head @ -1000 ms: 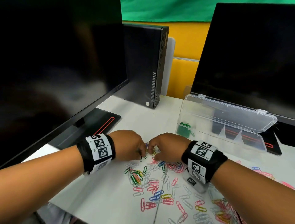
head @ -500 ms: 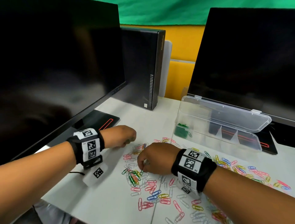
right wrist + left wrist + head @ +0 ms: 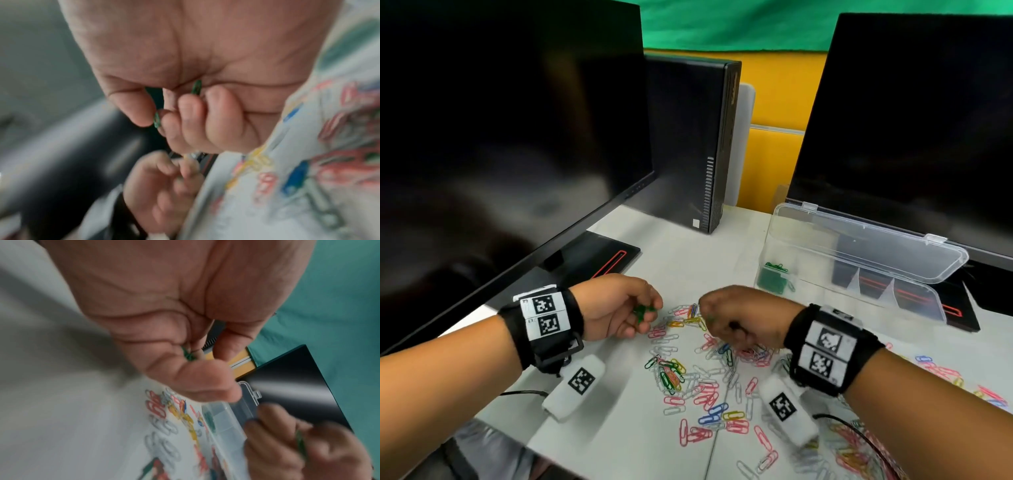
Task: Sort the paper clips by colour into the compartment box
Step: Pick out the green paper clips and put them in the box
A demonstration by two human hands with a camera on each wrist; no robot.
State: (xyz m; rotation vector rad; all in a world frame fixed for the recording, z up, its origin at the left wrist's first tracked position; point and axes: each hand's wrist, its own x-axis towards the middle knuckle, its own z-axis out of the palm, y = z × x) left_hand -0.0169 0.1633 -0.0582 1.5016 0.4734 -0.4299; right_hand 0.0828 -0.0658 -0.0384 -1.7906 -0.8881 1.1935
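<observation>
Fingers of the left hand (image 3: 616,308) curl around a bunch of green paper clips (image 3: 643,311), while the right hand (image 3: 743,320) pinches a green clip (image 3: 156,119) between thumb and forefinger, both above the loose pile of mixed clips (image 3: 698,383). Beyond the pile, the open compartment box (image 3: 859,274) holds sorted green clips (image 3: 774,279) in its leftmost compartment.

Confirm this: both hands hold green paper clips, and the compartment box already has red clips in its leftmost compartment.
One detail is wrong: the clips in the leftmost section of the compartment box are green, not red, as the head view shows. The rest stands: the left hand and the right hand each hold green paper clips.
</observation>
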